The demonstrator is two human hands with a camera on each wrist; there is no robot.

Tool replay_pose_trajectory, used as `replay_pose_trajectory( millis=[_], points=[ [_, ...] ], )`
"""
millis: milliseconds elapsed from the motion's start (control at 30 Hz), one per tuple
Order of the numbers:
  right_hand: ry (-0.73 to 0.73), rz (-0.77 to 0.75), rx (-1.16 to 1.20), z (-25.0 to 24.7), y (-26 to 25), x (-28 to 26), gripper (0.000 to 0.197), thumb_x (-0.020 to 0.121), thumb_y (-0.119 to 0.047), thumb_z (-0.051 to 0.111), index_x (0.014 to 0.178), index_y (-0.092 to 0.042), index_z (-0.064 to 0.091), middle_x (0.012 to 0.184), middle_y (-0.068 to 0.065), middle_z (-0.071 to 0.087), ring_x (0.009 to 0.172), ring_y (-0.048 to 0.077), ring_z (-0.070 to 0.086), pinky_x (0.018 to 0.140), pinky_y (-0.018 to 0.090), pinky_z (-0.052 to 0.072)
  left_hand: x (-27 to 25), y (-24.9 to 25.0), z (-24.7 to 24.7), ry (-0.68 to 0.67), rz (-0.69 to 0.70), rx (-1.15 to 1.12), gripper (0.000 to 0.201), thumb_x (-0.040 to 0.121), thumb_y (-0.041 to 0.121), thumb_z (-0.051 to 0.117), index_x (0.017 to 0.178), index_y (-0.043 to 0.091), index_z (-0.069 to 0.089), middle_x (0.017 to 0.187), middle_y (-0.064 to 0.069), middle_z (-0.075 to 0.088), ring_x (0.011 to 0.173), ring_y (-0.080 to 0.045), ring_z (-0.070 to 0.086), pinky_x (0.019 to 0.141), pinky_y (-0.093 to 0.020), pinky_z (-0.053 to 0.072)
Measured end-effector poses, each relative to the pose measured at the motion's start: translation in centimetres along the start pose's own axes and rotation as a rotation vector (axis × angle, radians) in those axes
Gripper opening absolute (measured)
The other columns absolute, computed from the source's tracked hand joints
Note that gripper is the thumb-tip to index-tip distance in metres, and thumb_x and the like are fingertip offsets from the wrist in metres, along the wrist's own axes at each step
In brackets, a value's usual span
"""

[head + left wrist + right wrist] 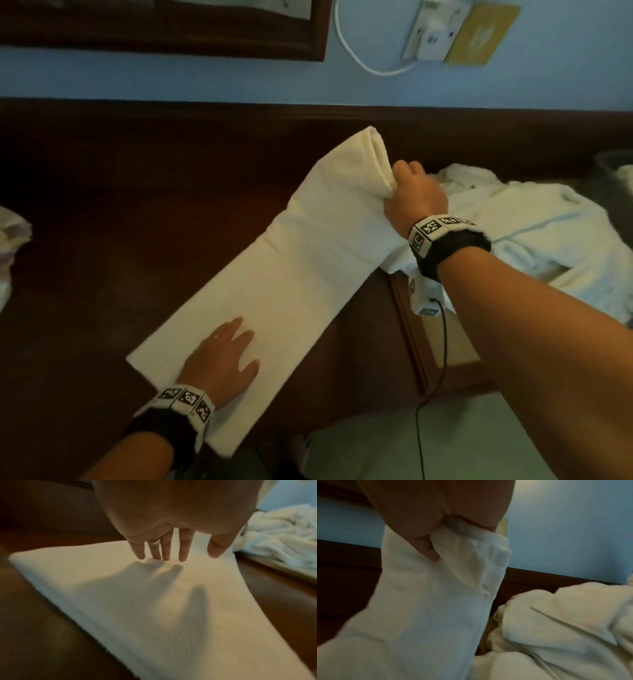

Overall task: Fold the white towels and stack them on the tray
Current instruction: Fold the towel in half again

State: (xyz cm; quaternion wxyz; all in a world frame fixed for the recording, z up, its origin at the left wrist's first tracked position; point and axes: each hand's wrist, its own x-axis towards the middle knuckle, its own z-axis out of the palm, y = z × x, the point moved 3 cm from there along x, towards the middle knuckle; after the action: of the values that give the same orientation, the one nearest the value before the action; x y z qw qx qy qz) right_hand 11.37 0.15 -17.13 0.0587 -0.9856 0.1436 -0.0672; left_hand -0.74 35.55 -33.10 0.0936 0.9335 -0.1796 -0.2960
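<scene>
A long white towel (pixel 294 274), folded into a narrow strip, runs diagonally across the dark wooden table (pixel 102 212). My left hand (pixel 222 363) lies flat with straight fingers (pixel 167 550) on the towel's (pixel 137 601) near end. My right hand (pixel 411 195) grips the far end and holds it lifted off the table; the thumb (pixel 426 547) and curled fingers pinch the towel's (pixel 436 601) edge. A wooden tray (pixel 442 346) sits at the right, partly covered by a heap of crumpled white towels (pixel 534 236).
The crumpled towel heap (pixel 565 628) lies just right of my right hand. More white cloth (pixel 10 240) shows at the left edge. A blue wall (pixel 205 78) with a socket and white cable (pixel 349 51) stands behind the table. Pale floor (pixel 462 438) lies below the table's front edge.
</scene>
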Motion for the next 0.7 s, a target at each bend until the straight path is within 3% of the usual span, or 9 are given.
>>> replay_pose_trajectory(
  millis=[100, 200, 267, 367, 433, 500, 600, 700],
  points=[
    [0.057, -0.177, 0.016, -0.6, -3.6, -2.1, 0.022, 0.087, -0.021, 0.065, 0.103, -0.019, 0.050, 0.094, 0.004, 0.054, 0.072, 0.028, 0.056, 0.065, 0.043, 0.054, -0.4, -0.5, -1.1, 0.093, -0.028, -0.370, 0.067, 0.086, 0.064, 0.050, 0.141, 0.026, 0.054, 0.146, 0.004, 0.051, 0.135, -0.017, 0.045, 0.117, -0.040, 0.033],
    [0.037, -0.339, 0.067, 0.2, -8.9, -6.5, 0.021, 0.085, -0.015, 0.064, 0.103, -0.017, 0.056, 0.091, 0.002, 0.053, 0.073, 0.022, 0.050, 0.060, 0.036, 0.046, -0.7, -2.9, -2.8, 0.269, -0.088, -0.529, 0.037, 0.094, 0.040, 0.065, 0.127, 0.024, 0.065, 0.122, 0.004, 0.065, 0.119, -0.024, 0.056, 0.105, -0.046, 0.044],
    [-0.081, -0.390, 0.140, 2.2, -12.2, -10.4, 0.022, 0.085, -0.014, 0.063, 0.105, -0.017, 0.056, 0.094, 0.002, 0.052, 0.071, 0.022, 0.051, 0.062, 0.039, 0.050, -1.4, -5.5, -3.8, 0.362, -0.130, -0.568, 0.029, 0.094, 0.032, 0.066, 0.121, 0.020, 0.069, 0.104, 0.005, 0.064, 0.108, -0.026, 0.060, 0.096, -0.048, 0.049],
    [-0.408, -0.452, 0.223, 7.3, -16.3, -17.1, 0.026, 0.085, -0.015, 0.061, 0.110, -0.017, 0.055, 0.104, 0.005, 0.053, 0.082, 0.031, 0.058, 0.069, 0.041, 0.051, -3.5, -9.5, -3.9, 0.414, -0.168, -0.517, 0.028, 0.094, 0.029, 0.066, 0.118, 0.015, 0.069, 0.097, 0.004, 0.062, 0.099, -0.026, 0.060, 0.091, -0.047, 0.050],
    [-0.646, -0.493, 0.170, 11.2, -17.8, -21.2, 0.032, 0.084, -0.014, 0.062, 0.115, -0.016, 0.053, 0.112, 0.007, 0.052, 0.096, 0.033, 0.056, 0.077, 0.042, 0.048, -5.1, -11.0, -3.9, 0.483, -0.058, -0.308, 0.028, 0.092, 0.032, 0.063, 0.114, 0.014, 0.069, 0.098, 0.000, 0.065, 0.093, -0.026, 0.060, 0.084, -0.043, 0.050],
    [-0.717, -0.540, 0.044, 14.0, -18.0, -24.1, 0.041, 0.082, -0.015, 0.065, 0.121, -0.018, 0.051, 0.120, 0.009, 0.049, 0.103, 0.033, 0.052, 0.086, 0.044, 0.046, -6.0, -11.5, -3.5, 0.520, 0.141, -0.089, 0.036, 0.086, 0.040, 0.053, 0.105, 0.014, 0.069, 0.094, -0.003, 0.066, 0.083, -0.025, 0.062, 0.077, -0.041, 0.050],
    [-0.609, -0.574, -0.047, 15.5, -17.0, -25.2, 0.053, 0.073, -0.017, 0.072, 0.119, -0.021, 0.045, 0.118, 0.010, 0.052, 0.097, 0.034, 0.054, 0.084, 0.046, 0.048, -5.9, -10.0, -3.3, 0.498, 0.389, 0.102, 0.037, 0.083, 0.041, 0.047, 0.096, 0.014, 0.070, 0.089, -0.004, 0.065, 0.077, -0.026, 0.062, 0.072, -0.040, 0.051],
    [-0.490, -0.566, -0.108, 15.2, -15.2, -24.1, 0.058, 0.066, -0.017, 0.077, 0.112, -0.025, 0.044, 0.110, 0.010, 0.055, 0.092, 0.034, 0.057, 0.076, 0.045, 0.050, -4.9, -6.3, -3.1, 0.420, 0.520, 0.285, 0.030, 0.082, 0.039, 0.051, 0.095, 0.018, 0.067, 0.090, -0.004, 0.061, 0.079, -0.025, 0.059, 0.070, -0.040, 0.048]
  ],
)
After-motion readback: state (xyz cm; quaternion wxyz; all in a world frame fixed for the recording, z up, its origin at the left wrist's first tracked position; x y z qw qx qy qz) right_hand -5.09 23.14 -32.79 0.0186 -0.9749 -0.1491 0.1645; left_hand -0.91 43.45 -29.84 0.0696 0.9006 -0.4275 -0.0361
